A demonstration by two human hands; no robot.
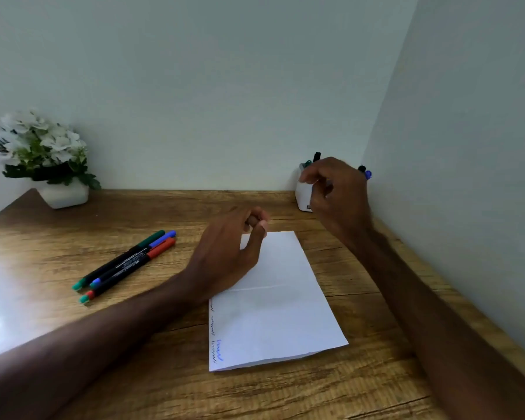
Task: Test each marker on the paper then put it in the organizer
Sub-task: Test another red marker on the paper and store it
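Paper [279,313], white, creased across its middle and squiggled down its left edge, lies on the wood-grain table [134,374], with three slim black-barrelled markers [125,263], capped green, blue and red, side by side to its left. The squat white organizer [302,198] stands in the back right corner, marker caps [317,156] poking from its top. My left hand [228,253] hangs over the paper's far corner, fingers loosely curled on nothing; my right hand [337,192], blurred before the organizer, looks slack and empty too.

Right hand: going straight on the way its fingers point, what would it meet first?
Probably the white organizer, just beyond the curled fingertips of the right hand; depth is unclear, so it may already touch.
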